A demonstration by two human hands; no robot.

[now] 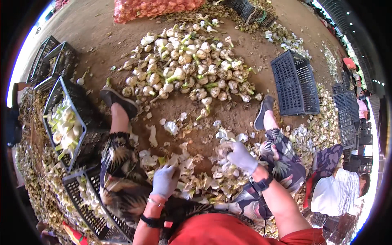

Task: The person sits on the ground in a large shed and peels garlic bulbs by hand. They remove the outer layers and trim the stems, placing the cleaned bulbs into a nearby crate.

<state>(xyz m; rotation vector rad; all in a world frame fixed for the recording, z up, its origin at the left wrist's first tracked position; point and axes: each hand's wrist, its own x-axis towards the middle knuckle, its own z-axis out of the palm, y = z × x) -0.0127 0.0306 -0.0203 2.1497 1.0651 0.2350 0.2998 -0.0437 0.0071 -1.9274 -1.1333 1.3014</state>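
Observation:
Both my hands wear pale, thin gloves and are apart, low between my spread legs. My left hand point(165, 181) is closed, its fingers curled under; whatever is inside them is hidden. To its right and a little farther out, my right hand point(241, 157) is closed too, with something brownish and blurred at its fingertips that I cannot make out. Below both lies a litter of peeled garlic skins point(192, 173). Beyond my feet spreads a large heap of garlic bulbs point(183, 67), several with green-white stem stubs.
Left of my leg stands a dark crate point(83, 122) holding cleaned white garlic point(64, 126); another crate point(98, 212) is nearer. A dark crate point(292, 83) lies tipped at right. A red mesh sack point(157, 9) is at the back. A person in white point(337, 192) is at right.

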